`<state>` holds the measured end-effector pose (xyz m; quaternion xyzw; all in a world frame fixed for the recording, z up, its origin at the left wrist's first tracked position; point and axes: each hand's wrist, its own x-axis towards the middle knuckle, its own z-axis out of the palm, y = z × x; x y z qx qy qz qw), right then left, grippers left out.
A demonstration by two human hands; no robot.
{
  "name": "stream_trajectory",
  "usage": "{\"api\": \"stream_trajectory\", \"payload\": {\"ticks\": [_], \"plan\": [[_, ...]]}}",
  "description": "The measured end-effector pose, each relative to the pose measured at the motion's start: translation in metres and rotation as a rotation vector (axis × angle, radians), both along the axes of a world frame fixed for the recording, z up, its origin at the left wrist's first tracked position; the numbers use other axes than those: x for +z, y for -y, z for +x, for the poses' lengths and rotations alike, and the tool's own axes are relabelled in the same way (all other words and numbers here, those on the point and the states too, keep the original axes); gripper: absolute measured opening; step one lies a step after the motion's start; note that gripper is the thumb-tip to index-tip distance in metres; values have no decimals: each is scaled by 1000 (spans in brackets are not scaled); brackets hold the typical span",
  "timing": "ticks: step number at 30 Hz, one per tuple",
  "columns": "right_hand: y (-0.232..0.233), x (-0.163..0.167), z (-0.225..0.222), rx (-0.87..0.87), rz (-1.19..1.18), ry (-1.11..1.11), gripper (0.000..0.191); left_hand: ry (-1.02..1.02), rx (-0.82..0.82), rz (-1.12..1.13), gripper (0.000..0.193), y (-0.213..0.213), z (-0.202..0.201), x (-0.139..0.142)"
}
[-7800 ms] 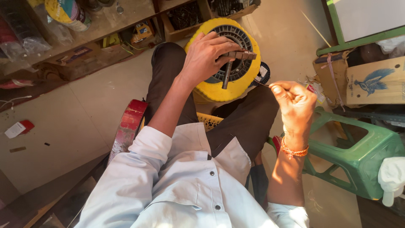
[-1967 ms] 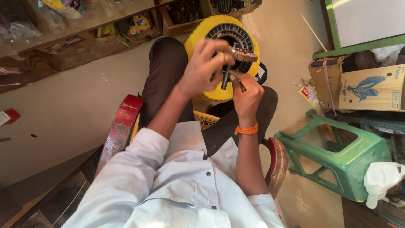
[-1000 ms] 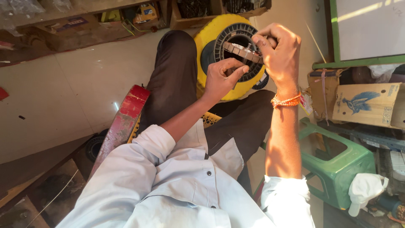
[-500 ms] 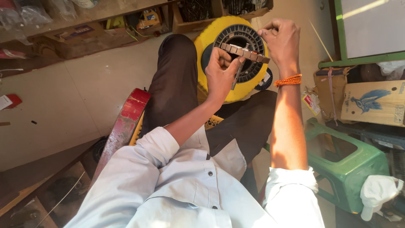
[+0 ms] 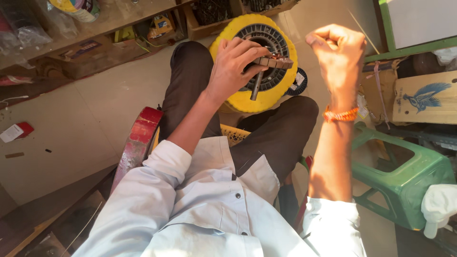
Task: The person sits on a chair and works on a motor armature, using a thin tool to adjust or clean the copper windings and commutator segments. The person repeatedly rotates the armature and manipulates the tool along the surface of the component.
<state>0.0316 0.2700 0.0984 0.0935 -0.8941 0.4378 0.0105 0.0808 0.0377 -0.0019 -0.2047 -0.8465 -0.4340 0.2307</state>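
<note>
Seen from above, a seated person's left hand (image 5: pixel 235 66) grips a small slotted metal rotor on a shaft (image 5: pixel 266 69) over a yellow spool (image 5: pixel 259 97) between the knees. The right hand (image 5: pixel 339 54), clenched in a fist, is raised beside it, an orange wristband (image 5: pixel 340 114) below. A green plastic stool (image 5: pixel 404 176) stands to the right.

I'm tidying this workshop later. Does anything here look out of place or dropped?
A few bits lie loose on the floor at the left: a red and white packet and two small dark scraps. The left hand grips a small slotted metal core above the yellow spool; nothing there looks damaged.
</note>
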Motion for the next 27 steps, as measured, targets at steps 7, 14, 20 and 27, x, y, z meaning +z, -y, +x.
{"api": "stream_trajectory", "payload": {"ticks": [7, 14, 20, 27], "plan": [[24, 28, 52, 22, -26, 145, 11, 29, -67, 8, 35, 6, -13, 1], [45, -13, 88, 43, -9, 38, 4, 17, -84, 14, 34, 7, -17, -5], [49, -40, 89, 48, 267, -247, 4, 11, -112, 52, 36, 8, -17, -7], [48, -59, 90, 163, 304, -299, 5, 50, -131, 64, 38, 8, -22, -9]]}}
